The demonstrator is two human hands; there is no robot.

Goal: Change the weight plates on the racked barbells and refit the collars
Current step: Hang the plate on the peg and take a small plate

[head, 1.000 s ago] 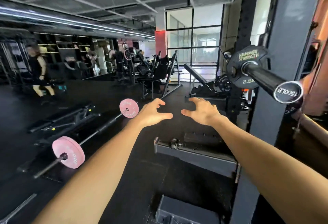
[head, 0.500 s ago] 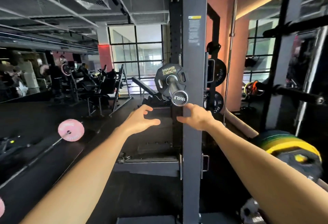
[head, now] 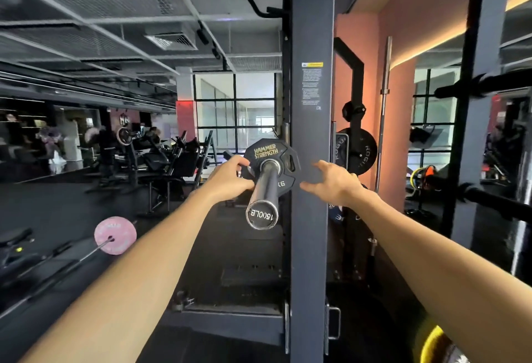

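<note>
1. The barbell sleeve (head: 263,200) points at me, no collar visible on it.
2. My left hand (head: 227,179) pinches the Hammer Strength plate (head: 270,161) at its left rim; my right hand (head: 334,182) hovers spread, just beside it.
3. Pulled one-handed, the plate could tilt, bind, or drop.

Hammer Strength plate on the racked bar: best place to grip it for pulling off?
Grip the black plate at its opposite rim edges, one hand per side, coming from the sleeve's open end. It stands upright on the sleeve; rim cutouts give finger holds, and no collar shows outside it.
</note>
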